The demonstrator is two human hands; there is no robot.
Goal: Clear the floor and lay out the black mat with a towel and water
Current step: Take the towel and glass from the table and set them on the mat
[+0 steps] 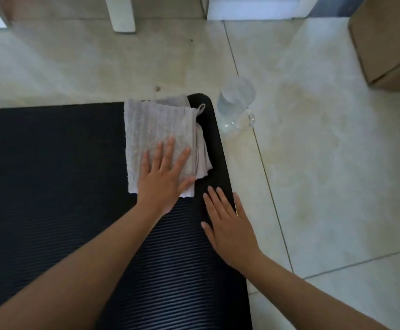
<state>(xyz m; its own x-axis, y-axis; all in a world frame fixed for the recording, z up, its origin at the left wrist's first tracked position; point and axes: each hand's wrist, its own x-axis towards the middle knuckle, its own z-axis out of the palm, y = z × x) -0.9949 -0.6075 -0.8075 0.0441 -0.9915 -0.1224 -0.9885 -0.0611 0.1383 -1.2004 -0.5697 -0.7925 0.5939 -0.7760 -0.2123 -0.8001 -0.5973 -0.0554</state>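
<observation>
left hand (163, 179): fingers (170, 151) straight, flat on towel (151, 129), gripping nothing | right hand (229, 229): fingers straight, flat on black mat (51, 163), right edge | towel: folded at mat's far right corner; judged soft, light; pinch a folded edge | water jug (237, 103): floor (325, 151) beside that corner; likely fragile; take handle

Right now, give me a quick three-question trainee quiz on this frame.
1. True or false: the left hand lies flat on the grey towel, which sits on the black mat.
2. The glass water jug stands: A on the black mat; B on the floor tiles beside it; C on the cardboard box.
3. Fill in: the right hand rests flat on the ____.
Key: 1 true; 2 B; 3 black mat.
</observation>
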